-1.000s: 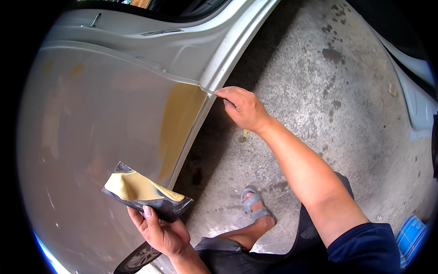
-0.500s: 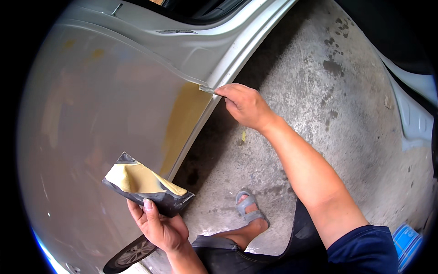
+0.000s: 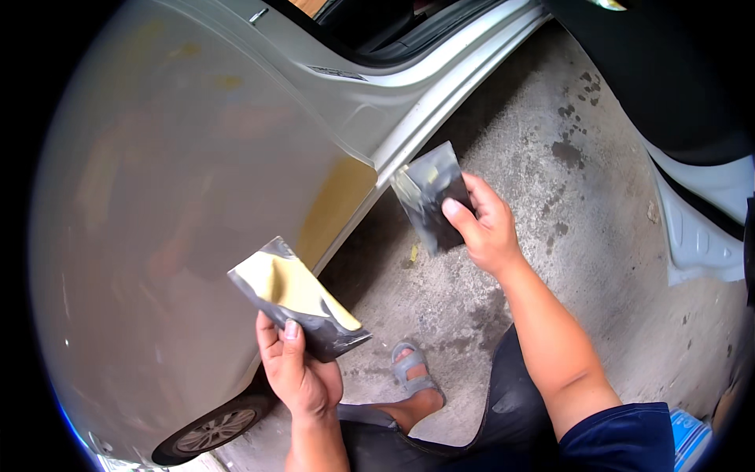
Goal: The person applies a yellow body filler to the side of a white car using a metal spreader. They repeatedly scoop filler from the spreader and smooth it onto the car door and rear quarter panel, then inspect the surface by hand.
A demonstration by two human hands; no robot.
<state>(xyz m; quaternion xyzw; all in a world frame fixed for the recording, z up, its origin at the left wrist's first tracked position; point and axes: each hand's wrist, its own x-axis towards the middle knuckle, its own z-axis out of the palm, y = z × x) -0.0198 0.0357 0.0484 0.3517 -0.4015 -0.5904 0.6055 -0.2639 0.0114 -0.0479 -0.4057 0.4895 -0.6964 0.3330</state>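
Observation:
My left hand (image 3: 303,370) grips a dark, flat rectangular spreader (image 3: 326,334) by its lower edge. A thick mound of pale yellow body filler (image 3: 295,287) lies on its upper face. In my right hand (image 3: 489,228) is a second dark rectangular spreader (image 3: 434,200), pinched under the thumb and smeared with filler at its far edge. It is held off the car, close to the sill. On the grey car panel (image 3: 197,252), a strip of yellow-brown filler (image 3: 338,204) runs along the edge beside the door opening.
The silver door sill (image 3: 440,102) borders the panel. An open door (image 3: 700,220) stands at the right. Below the panel is a wheel (image 3: 212,429). My sandalled foot (image 3: 413,370) rests on the stained concrete floor (image 3: 582,259). A blue-and-white container (image 3: 690,440) sits at the lower right.
My right hand has drawn its spreader away from the panel edge and turned it so its flat face shows. My left hand and its spreader appear farther right and slightly higher. The view has shifted.

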